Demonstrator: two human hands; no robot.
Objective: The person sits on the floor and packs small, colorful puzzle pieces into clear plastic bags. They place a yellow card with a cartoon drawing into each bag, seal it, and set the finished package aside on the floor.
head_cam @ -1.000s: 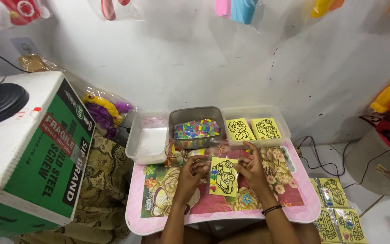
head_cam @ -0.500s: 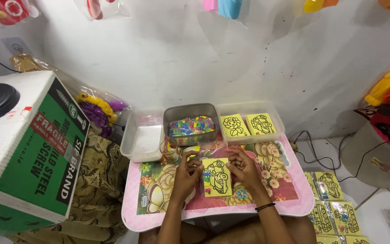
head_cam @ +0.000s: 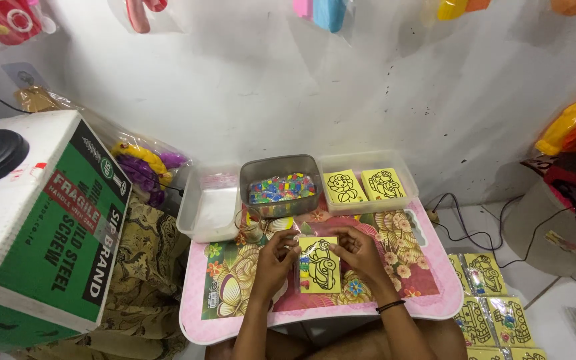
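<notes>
1. On the pink floral lap table [head_cam: 428, 293] lies a yellow square card with a black car outline [head_cam: 319, 265], placed near the centre.
2. Left hand [head_cam: 276, 259] pinches the card's left edge; right hand [head_cam: 358, 253] rests fingers on its right edge, grip loosely closed.
3. Judged progress: a few outline cells show colour; most remain plain yellow.
4. Far of the card, a grey metal tray of coloured pieces [head_cam: 280, 187] holds supply; a clear plastic tray [head_cam: 405, 175] holds two uncoloured cards.

Bare tabletop [head_cam: 435, 280] lies right of the hands [head_cam: 315, 257]; trays [head_cam: 281, 190] block the far edge.
</notes>
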